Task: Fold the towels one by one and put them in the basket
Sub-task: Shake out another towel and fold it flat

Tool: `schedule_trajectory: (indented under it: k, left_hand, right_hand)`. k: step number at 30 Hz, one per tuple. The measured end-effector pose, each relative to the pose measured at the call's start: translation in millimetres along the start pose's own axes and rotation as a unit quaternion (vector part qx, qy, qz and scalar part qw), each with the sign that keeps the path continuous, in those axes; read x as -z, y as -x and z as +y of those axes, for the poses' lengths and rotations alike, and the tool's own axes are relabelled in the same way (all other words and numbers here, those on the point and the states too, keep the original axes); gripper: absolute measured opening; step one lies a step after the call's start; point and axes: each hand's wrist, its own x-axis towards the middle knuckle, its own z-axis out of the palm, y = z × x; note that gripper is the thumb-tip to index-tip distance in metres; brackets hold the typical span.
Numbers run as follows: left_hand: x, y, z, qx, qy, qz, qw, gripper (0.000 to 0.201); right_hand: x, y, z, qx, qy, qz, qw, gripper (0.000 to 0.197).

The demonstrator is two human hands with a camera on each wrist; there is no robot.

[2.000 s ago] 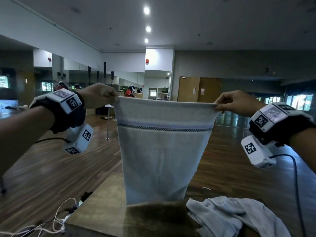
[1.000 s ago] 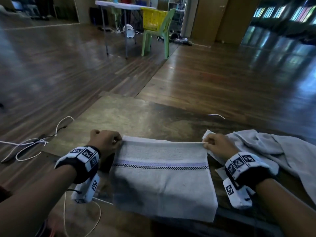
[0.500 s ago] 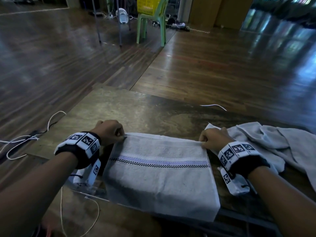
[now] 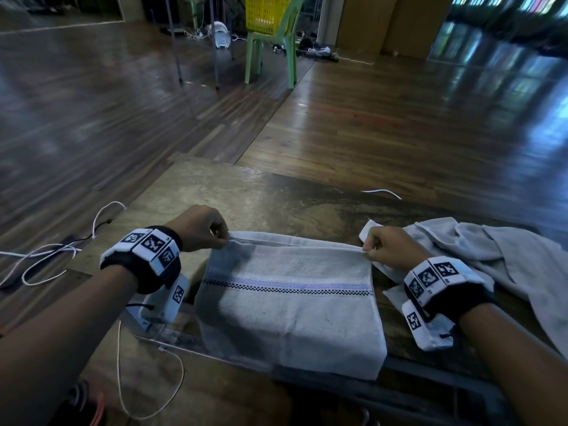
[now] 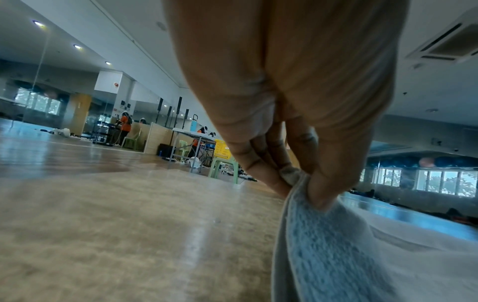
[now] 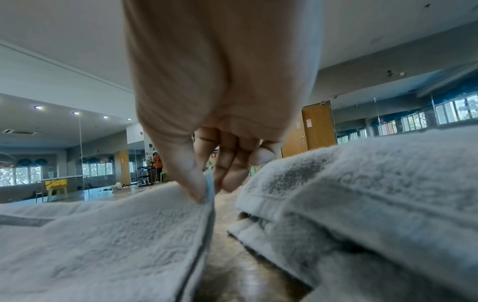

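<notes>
A pale grey towel (image 4: 289,309) with a checked stripe lies flat on the brown table (image 4: 246,195), its near edge hanging over the front. My left hand (image 4: 219,239) pinches its far left corner (image 5: 297,179) between thumb and fingers. My right hand (image 4: 368,249) pinches the far right corner (image 6: 208,190). A second grey towel (image 4: 491,256) lies crumpled on the table to the right, close beside my right hand (image 6: 207,183). A yellow basket (image 4: 266,12) sits on a green chair far across the floor.
White cables (image 4: 46,259) trail off the table's left side onto the wooden floor. A thin white strand (image 4: 381,192) lies near the table's far edge. The green chair (image 4: 273,53) and table legs stand far away. People work at distant tables (image 5: 124,126).
Two seconds ago both hands held the towel up in the air. They brought it down flat onto the table and still pinch its far corners, which have lifted slightly.
</notes>
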Motion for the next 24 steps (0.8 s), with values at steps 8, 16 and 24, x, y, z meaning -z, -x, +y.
schedule_trajectory:
  k: [8,16,24]
  left_hand:
    - [12.2,18.7,7.5,-0.020,-0.019,0.026,0.999,0.003]
    - [9.3,38.4,20.0,-0.027,-0.023,0.010,0.999,0.009]
    - [8.6,42.2,18.3,-0.052,0.018,0.021,0.998,0.008]
  right_hand:
    - [9.9,27.9,-8.6,0.033,-0.058,0.033,0.997,0.023]
    - [13.1,58.3,-9.5,0.038,-0.015,0.008,0.999,0.013]
    - [15.0,62.4,5.6,0.001,-0.003,-0.011,1.000,0.010]
